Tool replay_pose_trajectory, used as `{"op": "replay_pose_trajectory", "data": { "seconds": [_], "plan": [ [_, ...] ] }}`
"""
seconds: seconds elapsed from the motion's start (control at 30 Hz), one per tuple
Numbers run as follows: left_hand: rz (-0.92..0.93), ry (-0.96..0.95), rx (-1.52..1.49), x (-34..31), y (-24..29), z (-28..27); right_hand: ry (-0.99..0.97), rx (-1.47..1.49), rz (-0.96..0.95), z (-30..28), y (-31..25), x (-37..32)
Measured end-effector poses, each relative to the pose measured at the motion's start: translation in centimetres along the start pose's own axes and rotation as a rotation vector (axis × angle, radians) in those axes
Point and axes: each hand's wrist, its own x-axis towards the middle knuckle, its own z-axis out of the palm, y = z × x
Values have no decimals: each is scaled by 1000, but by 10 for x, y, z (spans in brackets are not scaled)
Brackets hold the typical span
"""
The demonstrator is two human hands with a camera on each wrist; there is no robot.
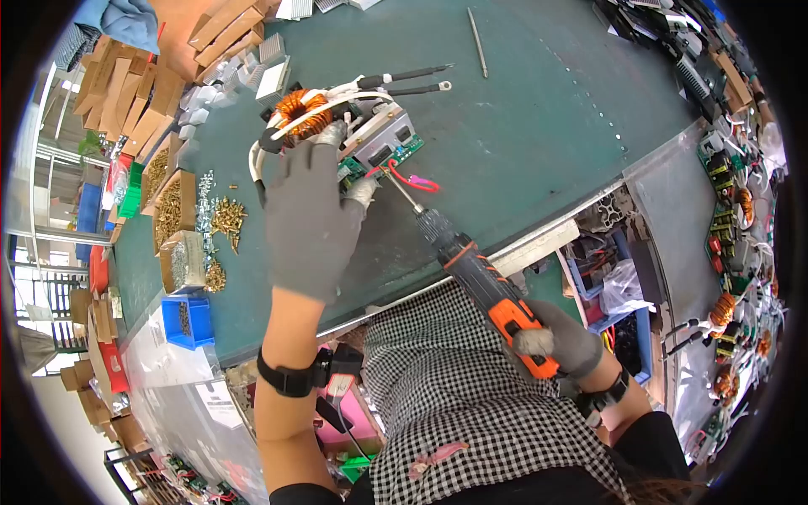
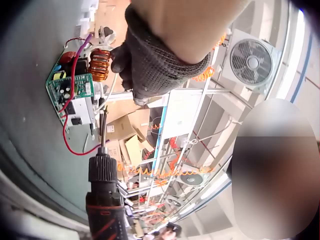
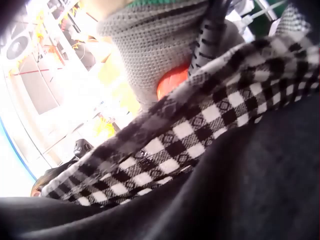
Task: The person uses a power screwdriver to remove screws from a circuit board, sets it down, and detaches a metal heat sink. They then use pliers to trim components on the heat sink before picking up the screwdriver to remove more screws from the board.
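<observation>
The gloved left hand point(image 1: 313, 215) grips the near side of a circuit board assembly point(image 1: 379, 147), its fingers beside a copper-wound coil point(image 1: 303, 115). An orange and black power screwdriver point(image 1: 481, 282) is held in the gloved right hand point(image 1: 566, 338); its long bit meets the board's edge near a red wire point(image 1: 425, 185). In the left wrist view the bit point(image 2: 103, 127) points at the board point(image 2: 67, 92), beside the coil point(image 2: 99, 65). Checked cloth point(image 3: 165, 135) hides much of the right hand point(image 3: 150, 55) in the right wrist view.
Boxes of brass parts point(image 1: 170, 210), loose brass pieces point(image 1: 227, 217) and a blue bin point(image 1: 187, 321) lie left of the hands. A metal rod point(image 1: 478, 42) rests on the green table point(image 1: 539, 109). More boards and coils point(image 1: 722, 310) stand at the right.
</observation>
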Motion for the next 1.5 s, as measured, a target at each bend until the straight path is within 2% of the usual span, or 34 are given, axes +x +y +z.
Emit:
{"op": "replay_pose_trajectory", "data": {
  "seconds": [0.07,0.17,0.3,0.5,0.67,0.77,1.27,1.37,1.47,1.5],
  "plan": [
    [1,-4,138,4,0,11,30,-47,45,7,-11,5],
    [-173,-77,-7,7,13,28,43,-30,43,-2,-5,7],
    [-236,-79,16,10,14,33,-8,50,70,-5,-8,8],
    [-194,-8,-36,11,9,39,-47,132,85,-8,-12,10],
    [-211,-21,-37,12,11,36,-55,196,89,-8,-11,13],
    [-201,-21,-63,13,9,37,6,158,105,-7,-18,12],
    [-170,-47,-174,17,2,36,9,-3,171,-14,-38,11],
    [-166,-76,-200,20,-2,34,-70,115,190,-19,-32,10],
    [-153,-105,-234,23,-10,33,-179,467,154,-10,-23,12],
    [-148,-116,-242,24,-13,33,-184,476,155,-8,-19,12]
  ]
}}
